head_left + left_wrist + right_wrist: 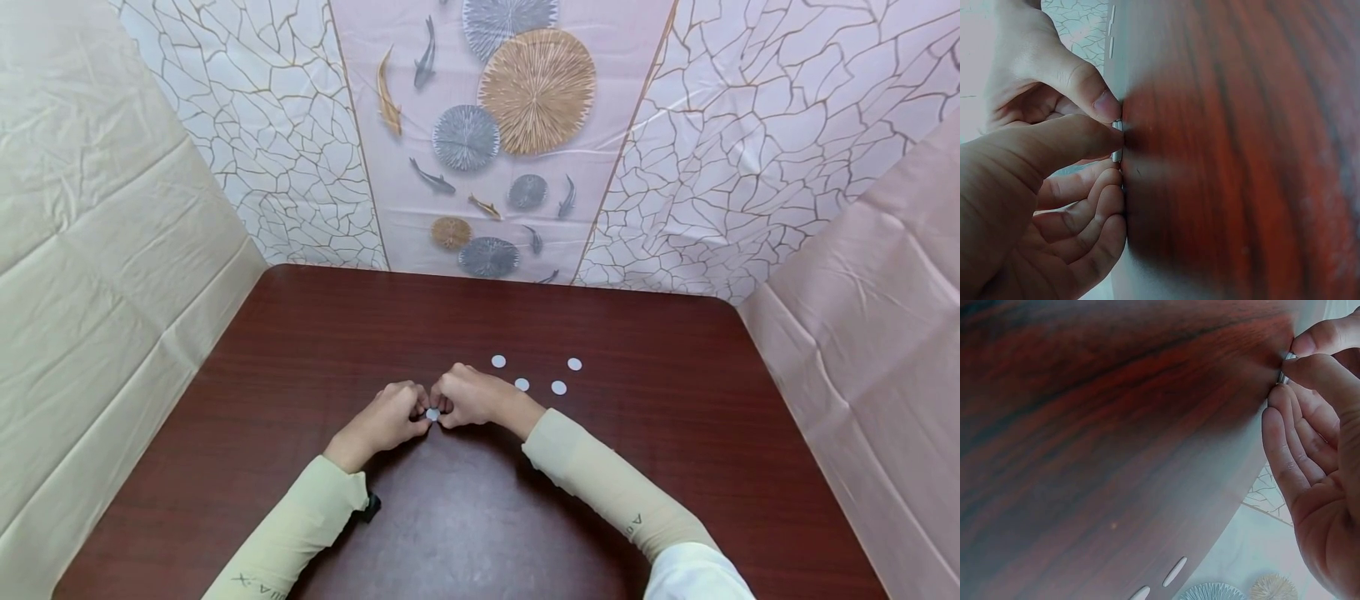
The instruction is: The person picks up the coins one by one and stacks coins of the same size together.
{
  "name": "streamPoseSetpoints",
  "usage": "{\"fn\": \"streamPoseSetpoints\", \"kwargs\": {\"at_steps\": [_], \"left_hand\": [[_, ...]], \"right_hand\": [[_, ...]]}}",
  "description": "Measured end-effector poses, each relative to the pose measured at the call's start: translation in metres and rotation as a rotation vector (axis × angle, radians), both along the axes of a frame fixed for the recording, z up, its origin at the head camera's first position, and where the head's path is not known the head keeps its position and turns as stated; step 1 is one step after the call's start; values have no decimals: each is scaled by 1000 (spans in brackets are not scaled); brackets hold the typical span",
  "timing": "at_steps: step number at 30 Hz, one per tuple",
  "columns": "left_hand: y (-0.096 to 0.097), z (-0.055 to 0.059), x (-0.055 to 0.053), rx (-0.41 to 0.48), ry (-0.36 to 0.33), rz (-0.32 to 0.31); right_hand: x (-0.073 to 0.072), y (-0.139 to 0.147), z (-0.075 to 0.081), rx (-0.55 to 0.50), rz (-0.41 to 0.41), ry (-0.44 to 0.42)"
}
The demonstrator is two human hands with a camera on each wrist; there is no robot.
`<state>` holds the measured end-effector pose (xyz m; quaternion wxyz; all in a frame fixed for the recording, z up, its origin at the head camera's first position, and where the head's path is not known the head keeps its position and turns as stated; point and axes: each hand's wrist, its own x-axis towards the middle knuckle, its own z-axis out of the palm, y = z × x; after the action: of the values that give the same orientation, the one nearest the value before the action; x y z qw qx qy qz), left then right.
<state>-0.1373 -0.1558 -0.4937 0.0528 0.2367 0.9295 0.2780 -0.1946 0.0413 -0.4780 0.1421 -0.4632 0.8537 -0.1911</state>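
A small white disc (432,414) lies at the tabletop between my two hands, left of the middle. My left hand (388,417) holds it from the left, thumb and curled fingers at its edge. From the other side my right hand (468,396) pinches at the same disc, its thumb near the left thumb. Seen edge-on in the left wrist view, the white disc (1117,142) stands out as a thin pale strip beside the left thumb. In the right wrist view, fingertips cover most of the disc (1284,376).
Several more white discs (558,387) lie flat beyond and right of my right hand, one of them (522,384) close behind that wrist. The dark reddish wooden table (637,467) reaches back to a patterned cloth (480,208). Pale cloth (847,333) hangs along both sides.
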Motion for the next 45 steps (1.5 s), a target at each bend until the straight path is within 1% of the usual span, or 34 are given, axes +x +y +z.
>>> {"fn": "streamPoseSetpoints", "kwargs": {"at_steps": [11, 17, 21, 27, 34, 40, 45], "left_hand": [[-1, -2, 0, 3, 6, -2], [-1, -1, 1, -2, 8, -6], [0, -1, 1, -2, 13, -6], [-1, -2, 1, -3, 23, -7], [0, 1, 0, -18, -1, -9], [1, 3, 1, -19, -16, -3], [1, 2, 2, -28, -32, 6]], "right_hand": [[-1, 1, -2, -15, 8, 1], [-2, 5, 2, -7, 4, 2], [-2, 13, 11, 4, -24, 1], [-4, 30, 27, -1, -46, 41], [-4, 52, 44, 15, -75, 97], [-2, 75, 52, 16, -102, 127], [0, 94, 56, 21, -131, 116]]}}
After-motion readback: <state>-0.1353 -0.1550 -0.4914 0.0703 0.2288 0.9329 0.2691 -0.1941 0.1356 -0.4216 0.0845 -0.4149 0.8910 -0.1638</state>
